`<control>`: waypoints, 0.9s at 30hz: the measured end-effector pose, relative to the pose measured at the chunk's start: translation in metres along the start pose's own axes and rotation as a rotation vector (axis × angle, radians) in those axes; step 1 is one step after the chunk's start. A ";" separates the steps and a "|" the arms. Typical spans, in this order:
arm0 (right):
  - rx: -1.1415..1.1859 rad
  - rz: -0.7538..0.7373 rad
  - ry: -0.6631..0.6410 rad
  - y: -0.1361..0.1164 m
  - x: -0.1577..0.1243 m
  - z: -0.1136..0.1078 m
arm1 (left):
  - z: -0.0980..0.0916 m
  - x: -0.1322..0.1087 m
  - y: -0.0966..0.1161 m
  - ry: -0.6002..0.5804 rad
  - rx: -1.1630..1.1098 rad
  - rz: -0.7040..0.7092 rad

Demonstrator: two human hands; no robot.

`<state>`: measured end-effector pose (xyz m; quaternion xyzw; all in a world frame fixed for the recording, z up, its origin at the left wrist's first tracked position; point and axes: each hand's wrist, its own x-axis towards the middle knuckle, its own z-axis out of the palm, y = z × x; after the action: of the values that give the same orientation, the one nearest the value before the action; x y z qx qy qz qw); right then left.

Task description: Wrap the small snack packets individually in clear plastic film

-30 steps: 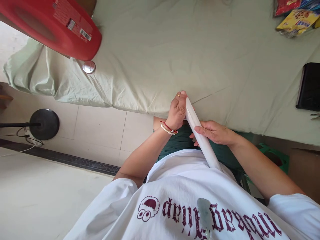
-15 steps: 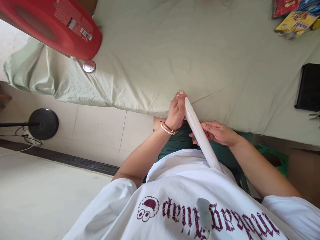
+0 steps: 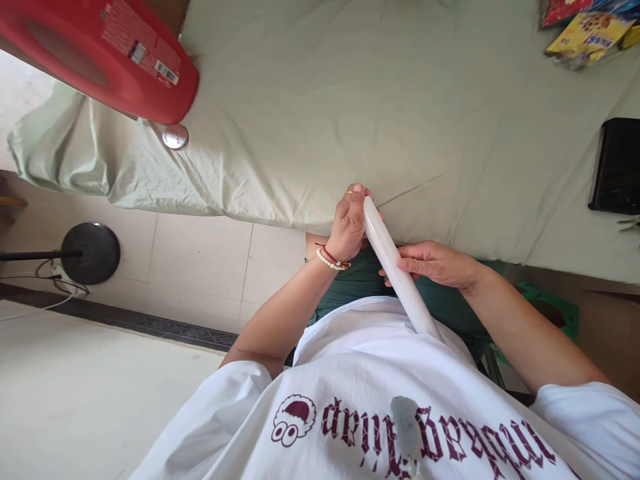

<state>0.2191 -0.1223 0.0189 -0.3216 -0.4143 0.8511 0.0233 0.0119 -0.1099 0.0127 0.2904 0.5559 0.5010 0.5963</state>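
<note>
A long, smooth white roll [image 3: 395, 267] slants from the table edge down to my belly, its near end resting against my white shirt. My left hand [image 3: 351, 223], with a ring and bracelets, is closed around the far end, some fingers hidden behind it. Midway along the right side, my right hand [image 3: 430, 262] grips the roll, fingers on its upper face and other fingertips showing from beneath on the left. What the roll is made of, I cannot tell.
A pale green cloth [image 3: 310, 133] covers the table ahead. On it are a red jug [image 3: 145, 73], a small round tin [image 3: 175, 137], snack packets [image 3: 587, 37] and a black device [image 3: 617, 167]. A black stand base [image 3: 90, 253] with cables is on the floor at left; a green stool [image 3: 560, 310] is at right.
My left hand and the roll's far end have shifted slightly left. My right fingers now reach further over the roll's upper face.
</note>
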 end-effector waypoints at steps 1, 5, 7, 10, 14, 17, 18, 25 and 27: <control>0.009 -0.002 -0.016 0.000 -0.001 -0.001 | 0.000 -0.001 0.000 0.000 -0.008 0.001; 0.031 -0.011 -0.043 -0.001 -0.003 -0.002 | -0.001 -0.002 0.001 0.003 -0.023 0.002; -0.015 -0.012 -0.013 -0.004 -0.005 0.003 | 0.000 -0.001 0.001 0.008 -0.021 0.005; -0.273 0.000 0.132 -0.012 -0.006 0.014 | 0.001 -0.001 0.001 0.018 -0.007 0.004; -0.648 0.032 0.253 -0.019 -0.006 0.020 | 0.001 -0.001 0.001 0.006 0.011 0.018; -0.597 -0.002 0.119 -0.019 -0.004 0.011 | 0.000 -0.001 -0.002 -0.001 0.029 0.039; -0.546 -0.012 0.065 -0.018 -0.004 0.006 | 0.000 -0.001 -0.002 -0.003 0.029 0.042; -0.228 -0.013 -0.114 -0.009 -0.008 -0.011 | 0.001 -0.002 -0.002 -0.012 0.011 0.018; -0.182 -0.019 -0.126 -0.009 -0.010 -0.011 | 0.002 -0.001 -0.001 -0.007 0.011 0.025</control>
<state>0.2314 -0.1119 0.0257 -0.2641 -0.4937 0.8282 -0.0242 0.0139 -0.1113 0.0128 0.3020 0.5530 0.5044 0.5904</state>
